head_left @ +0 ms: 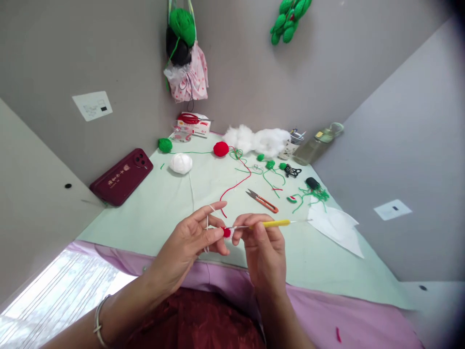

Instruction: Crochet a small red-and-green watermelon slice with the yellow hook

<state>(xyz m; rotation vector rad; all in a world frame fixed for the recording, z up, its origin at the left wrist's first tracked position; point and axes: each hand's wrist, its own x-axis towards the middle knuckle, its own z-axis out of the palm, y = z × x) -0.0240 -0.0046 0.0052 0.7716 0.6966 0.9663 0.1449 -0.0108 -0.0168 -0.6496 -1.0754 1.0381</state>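
Between thumb and fingers, my left hand [198, 237] pinches a small red and white crochet piece [227, 232]. White yarn [208, 220] is looped around the raised fingers of that hand. My right hand [265, 247] is closed on a crochet hook with a yellow handle [276, 224]; its metal end reaches the crochet piece. A strand of white yarn runs up the table to a white yarn ball [180, 164]. Orange-handled thread snips [262, 200] lie just beyond my right hand. The hook's very tip is too small to make out.
A red yarn ball [221, 149], a green ball [165, 145] and white stuffing [256, 140] lie toward the back. At left leans a maroon phone [123, 178]. On the right are green crochet bits [319, 194], white paper [336, 228] and a bottle [316, 145].
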